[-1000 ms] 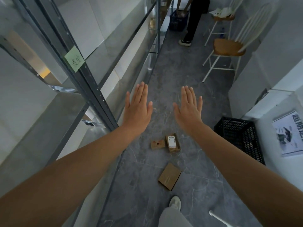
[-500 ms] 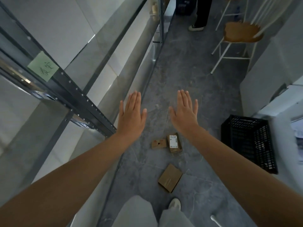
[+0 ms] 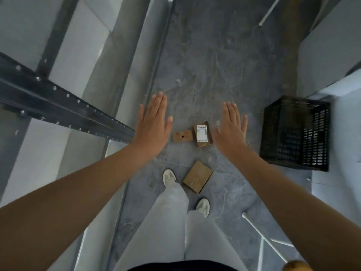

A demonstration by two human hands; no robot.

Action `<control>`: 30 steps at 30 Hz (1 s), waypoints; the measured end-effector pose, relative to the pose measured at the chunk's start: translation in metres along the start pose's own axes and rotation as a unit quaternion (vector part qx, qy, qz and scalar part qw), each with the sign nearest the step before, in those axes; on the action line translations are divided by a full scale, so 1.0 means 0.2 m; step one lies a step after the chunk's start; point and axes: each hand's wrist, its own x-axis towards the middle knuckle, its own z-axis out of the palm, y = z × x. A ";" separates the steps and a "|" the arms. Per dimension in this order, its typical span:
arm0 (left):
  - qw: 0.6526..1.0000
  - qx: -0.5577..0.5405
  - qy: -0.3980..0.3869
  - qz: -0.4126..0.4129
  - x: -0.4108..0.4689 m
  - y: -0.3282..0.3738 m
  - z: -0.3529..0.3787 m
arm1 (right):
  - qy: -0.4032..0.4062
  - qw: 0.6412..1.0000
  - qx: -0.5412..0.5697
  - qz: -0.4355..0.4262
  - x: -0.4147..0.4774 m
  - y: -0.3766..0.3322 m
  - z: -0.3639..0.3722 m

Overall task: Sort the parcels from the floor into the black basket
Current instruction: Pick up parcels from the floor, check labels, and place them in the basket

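My left hand (image 3: 151,126) and right hand (image 3: 230,130) hover, fingers (image 3: 156,106) straight and together, holding nothing, over three brown cardboard parcels (image 3: 202,133) on the grey floor (image 3: 214,65) mid-frame; black slatted plastic basket (image 3: 273,133) right, dark metal shelf beam (image 3: 58,102) left.

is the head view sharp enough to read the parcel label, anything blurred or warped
Head view: the labelled parcel shows a white label, print too small to read; the black basket looks smeared by motion; the shelf beam splays outward, wide-angle distortion; light dim and even.

Print on the labelled parcel (image 3: 202,133) is unreadably small; the black basket (image 3: 273,137) is blurred.
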 end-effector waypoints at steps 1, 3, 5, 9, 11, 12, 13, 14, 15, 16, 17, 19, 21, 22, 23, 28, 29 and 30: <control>1.000 -0.002 -0.002 -0.004 0.04 -0.05 0.02 | -0.012 1.000 -0.003 0.006 0.03 -0.01 0.04; 0.999 -0.015 -0.007 -0.028 0.13 -0.16 0.06 | -0.033 0.999 -0.016 0.012 0.09 -0.04 0.13; 0.998 -0.031 -0.014 -0.061 0.23 -0.25 0.12 | -0.048 0.999 -0.019 0.013 0.18 -0.07 0.20; 0.994 -0.032 -0.039 -0.093 0.39 -0.45 0.34 | -0.056 0.998 0.001 0.011 0.42 -0.14 0.36; 0.993 -0.034 -0.046 -0.099 0.44 -0.52 0.48 | -0.055 0.998 0.002 0.002 0.54 -0.15 0.46; 0.993 -0.039 -0.045 -0.105 0.47 -0.55 0.55 | -0.058 0.998 0.004 -0.004 0.60 -0.15 0.52; 0.991 -0.045 -0.048 -0.114 0.49 -0.58 0.64 | -0.063 0.998 0.003 -0.011 0.65 -0.15 0.59; 0.989 -0.051 -0.054 -0.126 0.50 -0.61 0.73 | -0.071 0.997 0.005 -0.016 0.71 -0.13 0.67; 0.987 -0.061 -0.059 -0.136 0.51 -0.64 0.83 | -0.075 0.997 0.008 -0.024 0.77 -0.11 0.75; 0.985 -0.069 -0.064 -0.144 0.51 -0.66 0.95 | -0.082 0.996 0.016 -0.032 0.82 -0.09 0.84; 0.982 -0.077 -0.072 -0.155 0.51 -0.69 1.07 | -0.096 0.994 0.025 -0.037 0.87 -0.05 0.94; 0.976 -0.089 -0.088 -0.179 0.49 -0.73 1.34 | -0.134 0.989 0.045 -0.038 0.96 0.04 1.16; 0.966 -0.108 -0.101 -0.211 0.48 -0.77 1.63 | -0.176 0.982 0.065 -0.025 1.04 0.14 1.41; 0.960 -0.123 -0.106 -0.230 0.49 -0.80 1.77 | -0.200 0.977 0.076 -0.011 1.08 0.19 1.53; 0.949 -0.142 -0.114 -0.257 0.49 -0.82 1.92 | -0.229 0.970 0.084 0.007 1.12 0.24 1.64; 0.900 -0.193 -0.170 -0.351 0.56 -0.87 2.51 | -0.323 0.941 0.084 0.047 1.31 0.45 2.19; 0.893 -0.205 -0.176 -0.361 0.60 -0.88 2.61 | -0.340 0.933 0.096 0.074 1.34 0.46 2.26; 0.892 -0.211 -0.165 -0.363 0.65 -0.89 2.67 | -0.333 0.934 0.100 0.080 1.39 0.51 2.37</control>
